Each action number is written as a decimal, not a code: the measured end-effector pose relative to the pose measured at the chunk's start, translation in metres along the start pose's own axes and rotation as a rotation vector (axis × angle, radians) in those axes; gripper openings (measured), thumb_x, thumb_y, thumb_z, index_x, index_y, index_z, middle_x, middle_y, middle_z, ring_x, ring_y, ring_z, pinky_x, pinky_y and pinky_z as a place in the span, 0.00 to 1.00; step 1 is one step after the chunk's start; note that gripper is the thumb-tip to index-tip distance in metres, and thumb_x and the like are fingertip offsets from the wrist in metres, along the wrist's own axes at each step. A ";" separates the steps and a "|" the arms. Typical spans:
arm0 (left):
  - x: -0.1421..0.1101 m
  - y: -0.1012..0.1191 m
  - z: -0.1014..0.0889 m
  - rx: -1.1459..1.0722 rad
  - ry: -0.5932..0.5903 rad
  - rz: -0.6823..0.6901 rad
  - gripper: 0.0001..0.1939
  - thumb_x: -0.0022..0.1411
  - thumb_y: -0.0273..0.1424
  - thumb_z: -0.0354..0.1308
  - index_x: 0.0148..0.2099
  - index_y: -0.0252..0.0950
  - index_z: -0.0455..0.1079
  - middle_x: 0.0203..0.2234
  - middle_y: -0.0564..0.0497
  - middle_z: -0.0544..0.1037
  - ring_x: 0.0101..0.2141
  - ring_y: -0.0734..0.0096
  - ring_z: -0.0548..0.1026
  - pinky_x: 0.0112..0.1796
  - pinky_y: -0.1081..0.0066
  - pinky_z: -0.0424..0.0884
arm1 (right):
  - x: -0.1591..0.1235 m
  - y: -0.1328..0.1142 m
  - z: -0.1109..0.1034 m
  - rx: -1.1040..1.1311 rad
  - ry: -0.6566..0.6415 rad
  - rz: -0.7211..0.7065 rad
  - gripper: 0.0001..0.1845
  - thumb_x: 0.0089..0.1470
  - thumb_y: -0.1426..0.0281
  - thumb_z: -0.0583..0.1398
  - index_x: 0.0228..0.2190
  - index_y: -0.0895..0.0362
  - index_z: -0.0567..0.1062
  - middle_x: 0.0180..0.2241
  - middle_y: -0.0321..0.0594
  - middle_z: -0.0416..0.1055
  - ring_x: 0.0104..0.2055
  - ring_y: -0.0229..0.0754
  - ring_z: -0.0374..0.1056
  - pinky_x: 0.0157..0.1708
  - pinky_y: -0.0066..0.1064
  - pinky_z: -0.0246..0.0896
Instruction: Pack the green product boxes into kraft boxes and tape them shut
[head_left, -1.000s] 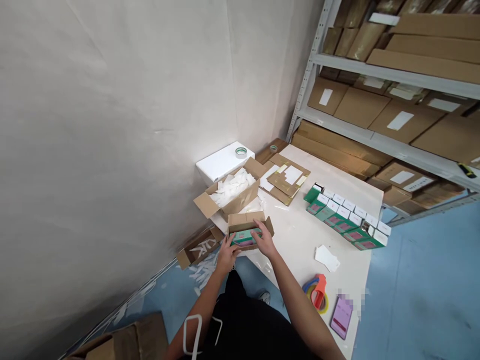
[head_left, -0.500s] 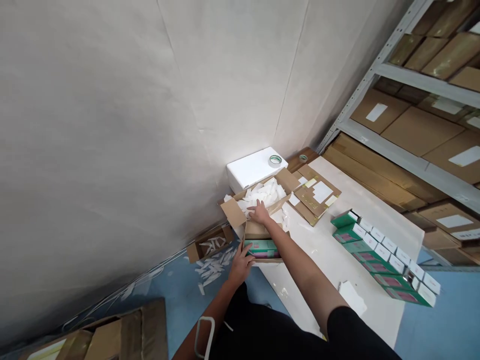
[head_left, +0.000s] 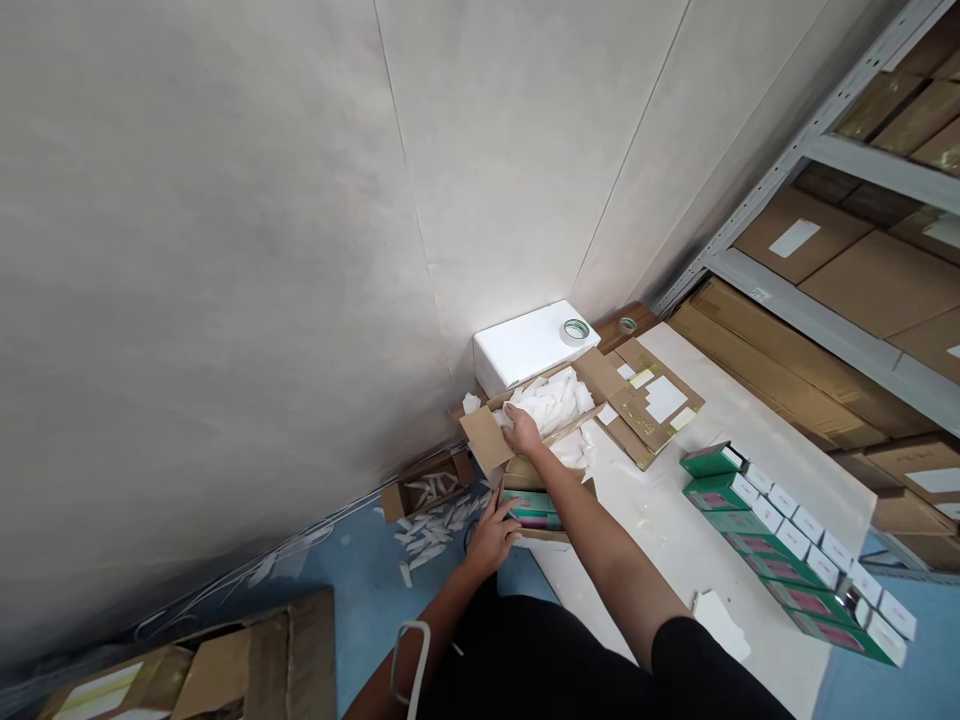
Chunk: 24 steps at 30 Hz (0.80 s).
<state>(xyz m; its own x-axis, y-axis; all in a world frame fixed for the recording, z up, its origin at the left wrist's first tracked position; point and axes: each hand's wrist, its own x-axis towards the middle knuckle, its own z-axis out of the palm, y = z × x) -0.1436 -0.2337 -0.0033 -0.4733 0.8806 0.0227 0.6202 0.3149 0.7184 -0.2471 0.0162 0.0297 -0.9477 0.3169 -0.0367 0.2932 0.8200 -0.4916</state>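
Note:
My right hand (head_left: pixel 523 430) reaches into a long open cardboard box filled with white packing pieces (head_left: pixel 559 400); its fingers are curled in on some of them at the near left end. My left hand (head_left: pixel 491 537) grips the left edge of a smaller open carton (head_left: pixel 544 535), its fingers lying over the rim. Inside that carton lie green and pink product boxes (head_left: pixel 532 508), partly covered by my right forearm. A brown cardboard flap (head_left: pixel 486 440) stands out from the packing box just left of my right hand.
Rows of green boxes with white ends (head_left: pixel 787 545) stand on the white table (head_left: pixel 637 540). Flattened cardboard (head_left: pixel 637 425) lies beside the packing box. A tape roll (head_left: pixel 575 331) rests on a white case (head_left: pixel 517 350). Below, white pieces (head_left: pixel 431 535) litter the floor. Shelves of cartons stand right.
My right hand's fingers, spread over the white packing pieces before, are now curled in among them. My left hand stays at the smaller carton. The whole view has shifted slightly.

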 end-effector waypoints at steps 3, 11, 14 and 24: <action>0.000 0.001 -0.001 -0.001 -0.007 -0.003 0.09 0.64 0.25 0.62 0.41 0.42 0.82 0.68 0.52 0.68 0.74 0.47 0.48 0.70 0.43 0.57 | 0.009 -0.005 0.003 -0.021 -0.029 -0.036 0.35 0.53 0.77 0.61 0.63 0.60 0.72 0.64 0.51 0.70 0.66 0.52 0.63 0.67 0.41 0.56; -0.008 0.009 0.001 0.009 0.032 0.022 0.09 0.64 0.26 0.62 0.40 0.42 0.82 0.67 0.50 0.70 0.73 0.45 0.50 0.68 0.40 0.58 | 0.015 -0.015 -0.016 -0.200 -0.243 0.051 0.27 0.52 0.77 0.64 0.54 0.60 0.79 0.55 0.53 0.77 0.57 0.51 0.71 0.56 0.33 0.62; -0.010 0.013 0.002 0.021 0.052 0.024 0.09 0.64 0.26 0.62 0.41 0.43 0.82 0.67 0.51 0.70 0.73 0.47 0.51 0.69 0.39 0.58 | 0.007 -0.018 -0.022 -0.203 -0.205 0.091 0.17 0.59 0.73 0.60 0.48 0.61 0.83 0.50 0.57 0.80 0.54 0.53 0.74 0.55 0.35 0.62; -0.020 0.036 0.009 0.119 0.117 0.025 0.08 0.65 0.24 0.61 0.40 0.39 0.81 0.67 0.48 0.69 0.73 0.44 0.52 0.67 0.38 0.62 | -0.048 -0.006 -0.039 -0.063 -0.060 0.069 0.29 0.57 0.75 0.59 0.61 0.58 0.75 0.62 0.47 0.73 0.62 0.50 0.67 0.62 0.33 0.58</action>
<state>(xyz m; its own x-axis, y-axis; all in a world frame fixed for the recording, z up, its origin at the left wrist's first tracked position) -0.1065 -0.2374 0.0157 -0.5224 0.8434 0.1257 0.6990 0.3391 0.6296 -0.1983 0.0148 0.0679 -0.9304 0.3459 -0.1217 0.3634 0.8261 -0.4306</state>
